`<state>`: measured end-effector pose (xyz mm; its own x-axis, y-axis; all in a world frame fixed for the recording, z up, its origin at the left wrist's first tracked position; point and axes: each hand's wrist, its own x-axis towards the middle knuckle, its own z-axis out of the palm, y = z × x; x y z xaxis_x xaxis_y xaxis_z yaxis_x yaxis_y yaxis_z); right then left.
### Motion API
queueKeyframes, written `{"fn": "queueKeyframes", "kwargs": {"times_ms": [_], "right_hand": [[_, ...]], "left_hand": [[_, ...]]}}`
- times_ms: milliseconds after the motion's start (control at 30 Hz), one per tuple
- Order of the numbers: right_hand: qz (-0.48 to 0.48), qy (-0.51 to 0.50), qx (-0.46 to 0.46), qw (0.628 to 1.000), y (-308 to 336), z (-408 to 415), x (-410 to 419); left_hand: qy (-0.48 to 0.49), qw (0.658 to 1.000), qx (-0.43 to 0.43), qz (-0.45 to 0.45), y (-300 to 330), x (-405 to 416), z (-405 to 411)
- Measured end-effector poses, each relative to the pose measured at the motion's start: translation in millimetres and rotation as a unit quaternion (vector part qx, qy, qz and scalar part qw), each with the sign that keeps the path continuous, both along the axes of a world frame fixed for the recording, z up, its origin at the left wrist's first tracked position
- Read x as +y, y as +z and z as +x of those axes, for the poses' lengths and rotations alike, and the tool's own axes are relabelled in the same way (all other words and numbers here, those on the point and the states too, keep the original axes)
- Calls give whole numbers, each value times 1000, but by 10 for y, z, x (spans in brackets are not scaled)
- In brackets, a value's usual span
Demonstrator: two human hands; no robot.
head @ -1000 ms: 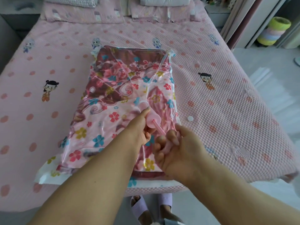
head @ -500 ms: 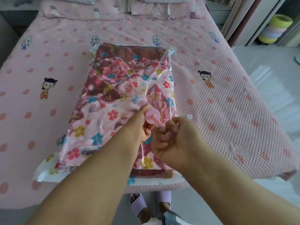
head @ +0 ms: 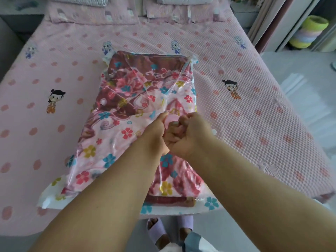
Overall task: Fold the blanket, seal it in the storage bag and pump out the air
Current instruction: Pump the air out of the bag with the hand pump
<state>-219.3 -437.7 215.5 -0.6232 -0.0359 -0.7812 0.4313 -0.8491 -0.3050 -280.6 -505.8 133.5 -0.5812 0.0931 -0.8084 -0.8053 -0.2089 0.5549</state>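
Pink dotted bed [head: 254, 124] fills most of the view, w/ pillows at the far end. Storage bag [head: 109, 135] is laid lengthwise mid-bed, the folded floral blanket [head: 131, 99] seen inside through clear plastic; film is wrinkled and partly drawn onto the fabric, so pumping is judged underway, not finished. Pink pump [head: 171, 120] is set on the bag near its right side, mostly hidden. Left hand [head: 156, 131] is curled around the pump base; right hand [head: 189, 133] is clenched around the handle, touching the left.

Risks, approx.: pump could be tilted off the valve by an uneven stroke, so air gets back in; the seal at the bag mouth could be popped if not fully pressed.
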Motion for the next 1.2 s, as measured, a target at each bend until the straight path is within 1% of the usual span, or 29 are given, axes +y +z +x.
{"fn": "queueKeyframes", "kwargs": {"times_ms": [33, 67, 100, 167, 233, 300, 333, 400, 467, 500, 533, 567, 633, 667, 733, 800, 833, 867, 933, 1000, 1067, 1167, 1200], "right_hand": [[15, -8, 2, 1000, -41, -68, -15], [38, 6, 13, 999, -45, -55, 7], [36, 16, 27, 999, -21, 38, 38], [-27, 25, 35, 999, 80, 301, 115], [-43, 27, 32, 998, 203, 473, 155], [-49, 10, 28, 998, 170, 383, 159], [-33, 1, 21, 999, 107, 263, 119], [2, -3, 4, 1000, -7, 8, 0], [47, 4, 4, 999, -49, -35, -24], [39, 10, 15, 999, -41, 61, -3], [4, 11, 22, 1000, -14, 193, 26], [-14, 17, 31, 999, 23, 321, 45], [-23, 10, 18, 1000, 110, 443, 40], [-27, 5, 14, 1000, 92, 398, 37], [-7, -9, 7, 1000, 0, 175, -26], [21, -26, -8, 999, -52, -25, -97], [52, -10, -1, 999, -47, -14, -99], [59, 2, 15, 998, -40, 69, -79], [-19, -3, 36, 999, 48, 352, 1], [-29, -13, 21, 999, 180, 518, 56], [-36, -42, 11, 998, 165, 399, 100], [2, -67, -17, 998, 32, -22, 12], [36, -57, -19, 998, 17, -72, -9]], "left_hand": [[4, 1000, 22, 1, 1, -7, 5], [-7, 1000, 29, -1, 8, -8, 36], [-18, 1000, 14, 3, -18, -3, 54], [-13, 999, -16, 28, -44, -9, 83], [3, 1000, -14, -4, -69, -21, 92], [-11, 1000, -22, 0, -27, -9, 84], [-14, 999, -34, 10, 31, -3, 74], [0, 999, -25, 34, 40, -4, 37], [-17, 1000, 0, 12, 50, -17, 49], [-30, 999, -9, 23, 21, -26, 82], [-38, 999, -25, 30, 24, -39, 121], [-32, 999, -31, 20, 2, -58, 143], [-17, 999, -34, 8, -56, -89, 121], [-12, 999, -33, 21, -25, -96, 118], [-17, 998, -35, 58, 46, -62, 83], [-15, 997, -30, 66, 98, -52, 84], [-12, 996, -41, 82, 95, -62, 98], [-16, 994, -53, 94, 100, -68, 127], [-31, 995, -65, 63, 48, -97, 142], [-18, 997, -63, 39, 34, -104, 116], [-16, 997, -56, 50, 57, -44, 70], [-22, 996, -39, 77, 55, 20, 9], [-26, 995, -35, 88, 31, 18, 2]]}}
